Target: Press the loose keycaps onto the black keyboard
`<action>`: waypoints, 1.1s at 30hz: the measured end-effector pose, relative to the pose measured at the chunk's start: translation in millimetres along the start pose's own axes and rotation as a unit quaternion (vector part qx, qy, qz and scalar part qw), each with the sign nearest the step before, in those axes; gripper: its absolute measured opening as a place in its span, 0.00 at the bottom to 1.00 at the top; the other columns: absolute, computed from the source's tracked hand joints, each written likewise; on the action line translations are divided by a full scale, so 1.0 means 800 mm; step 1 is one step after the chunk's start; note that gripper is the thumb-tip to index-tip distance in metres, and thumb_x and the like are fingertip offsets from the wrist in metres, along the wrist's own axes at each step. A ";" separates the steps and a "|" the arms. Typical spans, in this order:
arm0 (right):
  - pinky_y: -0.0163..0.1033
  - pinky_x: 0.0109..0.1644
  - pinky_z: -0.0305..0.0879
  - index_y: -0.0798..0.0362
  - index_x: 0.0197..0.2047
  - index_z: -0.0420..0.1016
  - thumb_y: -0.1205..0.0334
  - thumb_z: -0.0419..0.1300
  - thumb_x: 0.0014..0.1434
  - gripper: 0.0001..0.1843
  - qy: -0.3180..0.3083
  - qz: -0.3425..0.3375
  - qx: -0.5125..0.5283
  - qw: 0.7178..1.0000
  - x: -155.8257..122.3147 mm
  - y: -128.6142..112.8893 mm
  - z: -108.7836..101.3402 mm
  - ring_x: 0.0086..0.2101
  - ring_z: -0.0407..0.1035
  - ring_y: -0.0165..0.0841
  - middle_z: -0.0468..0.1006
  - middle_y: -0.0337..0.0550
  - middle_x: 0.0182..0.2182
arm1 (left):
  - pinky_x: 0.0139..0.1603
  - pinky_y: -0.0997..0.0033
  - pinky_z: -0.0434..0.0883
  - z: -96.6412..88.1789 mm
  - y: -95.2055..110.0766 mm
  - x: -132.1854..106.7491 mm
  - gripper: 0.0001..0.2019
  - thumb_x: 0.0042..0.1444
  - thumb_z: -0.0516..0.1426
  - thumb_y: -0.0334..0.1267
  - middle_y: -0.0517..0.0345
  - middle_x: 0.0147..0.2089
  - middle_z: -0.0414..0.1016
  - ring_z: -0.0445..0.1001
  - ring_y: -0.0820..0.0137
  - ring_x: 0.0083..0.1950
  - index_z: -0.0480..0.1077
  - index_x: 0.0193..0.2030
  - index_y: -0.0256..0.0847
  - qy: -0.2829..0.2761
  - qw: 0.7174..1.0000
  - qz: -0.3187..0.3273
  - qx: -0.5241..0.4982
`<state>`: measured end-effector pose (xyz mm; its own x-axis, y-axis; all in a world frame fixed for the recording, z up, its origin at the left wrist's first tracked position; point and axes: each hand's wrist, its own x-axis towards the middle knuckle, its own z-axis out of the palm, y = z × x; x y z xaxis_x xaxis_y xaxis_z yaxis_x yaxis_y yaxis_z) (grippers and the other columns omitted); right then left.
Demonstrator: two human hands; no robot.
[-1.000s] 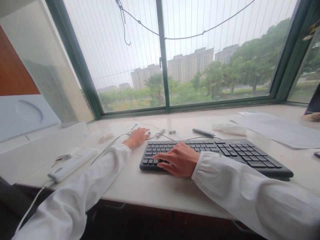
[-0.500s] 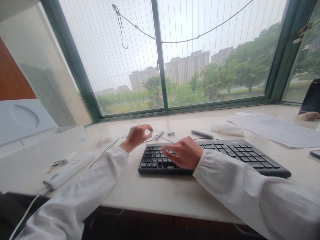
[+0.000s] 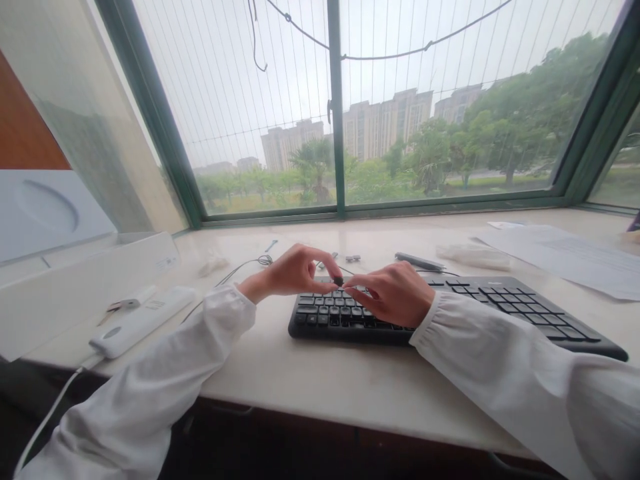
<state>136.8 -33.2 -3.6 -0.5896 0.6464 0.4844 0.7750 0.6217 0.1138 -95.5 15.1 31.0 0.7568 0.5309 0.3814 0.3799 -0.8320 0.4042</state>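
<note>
A small black keycap (image 3: 339,281) is pinched between the thumb and index finger of my left hand (image 3: 300,270), above the upper left part of a black keyboard (image 3: 495,303). My right hand (image 3: 397,291) reaches in from the other side, its thumb and index fingertips closed together at the keycap's right edge. Some sockets on the keyboard's left half look bare, without caps. Both hands hide part of the middle keys. Behind my fingers lie small grey pieces (image 3: 353,258) on the white tabletop (image 3: 300,373).
A white power strip (image 3: 145,320) with a key on it lies at left, beside a white box (image 3: 65,287). Behind the keyboard are a dark pen-like tool (image 3: 419,261), a clear plastic bag (image 3: 475,257) and paper sheets (image 3: 565,257). A window (image 3: 425,133) stands beyond.
My left hand has moved right with the keycap, over the keyboard. My right hand has lifted from the keys and its fingertips have come to the keycap. The view has shifted slightly.
</note>
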 end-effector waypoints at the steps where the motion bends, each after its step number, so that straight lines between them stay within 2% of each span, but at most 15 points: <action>1: 0.36 0.28 0.42 0.43 0.44 0.81 0.51 0.48 0.68 0.19 0.000 -0.001 0.002 1.000 0.000 0.001 0.000 0.24 0.73 0.32 0.81 0.40 0.24 | 0.22 0.81 0.61 -0.001 0.002 -0.001 0.10 0.51 0.64 0.40 0.59 0.33 0.80 0.63 0.83 0.20 0.78 0.40 0.38 -0.022 1.000 0.009 -0.009; 6: 0.36 0.28 0.42 0.43 0.42 0.81 0.51 0.48 0.68 0.19 -0.013 -0.003 0.007 1.000 0.000 0.000 0.001 0.24 0.73 0.31 0.81 0.39 0.24 | 0.24 0.80 0.63 0.000 0.004 -0.006 0.10 0.49 0.66 0.40 0.60 0.28 0.79 0.65 0.80 0.22 0.80 0.38 0.40 -0.104 0.994 0.031 -0.021; 13: 0.37 0.28 0.42 0.43 0.42 0.81 0.52 0.50 0.68 0.18 -0.030 -0.029 0.025 0.999 -0.002 -0.001 0.003 0.23 0.72 0.30 0.81 0.39 0.23 | 0.31 0.77 0.67 -0.003 0.009 -0.007 0.10 0.49 0.67 0.40 0.58 0.31 0.80 0.73 0.74 0.28 0.81 0.38 0.42 -0.174 0.984 0.043 -0.023; 20: 0.36 0.28 0.46 0.41 0.43 0.82 0.53 0.55 0.66 0.13 -0.005 -0.107 0.065 0.992 -0.003 0.001 0.009 0.22 0.69 0.28 0.81 0.37 0.23 | 0.30 0.79 0.66 -0.003 0.007 -0.007 0.11 0.50 0.67 0.44 0.59 0.30 0.79 0.71 0.77 0.26 0.82 0.38 0.42 -0.180 0.981 0.066 -0.010; 25: 0.36 0.29 0.50 0.40 0.44 0.82 0.53 0.58 0.65 0.11 0.035 -0.150 0.079 0.985 -0.003 0.003 0.017 0.23 0.72 0.28 0.83 0.36 0.26 | 0.30 0.78 0.66 -0.001 0.005 -0.006 0.12 0.50 0.67 0.47 0.58 0.28 0.79 0.70 0.76 0.26 0.82 0.38 0.43 -0.183 0.982 0.053 -0.013; 29: 0.35 0.30 0.54 0.40 0.43 0.83 0.54 0.58 0.66 0.11 0.052 -0.191 0.098 0.975 -0.002 0.002 0.021 0.25 0.73 0.26 0.84 0.34 0.29 | 0.29 0.78 0.64 0.000 0.005 -0.006 0.12 0.50 0.67 0.47 0.57 0.28 0.80 0.70 0.76 0.26 0.83 0.38 0.44 -0.189 0.981 0.042 -0.019; 33: 0.34 0.29 0.54 0.41 0.42 0.83 0.56 0.57 0.67 0.11 0.070 -0.207 0.099 0.971 -0.001 0.002 0.024 0.25 0.73 0.24 0.84 0.32 0.29 | 0.26 0.77 0.62 0.001 0.002 -0.006 0.12 0.50 0.67 0.46 0.56 0.28 0.80 0.68 0.77 0.24 0.83 0.38 0.43 -0.189 0.980 0.049 -0.023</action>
<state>133.9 -24.2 -20.7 -0.7935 0.2660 0.5474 0.4120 0.8967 0.1615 -98.2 10.7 29.4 0.9350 0.3433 0.0885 0.2772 -0.8636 0.4212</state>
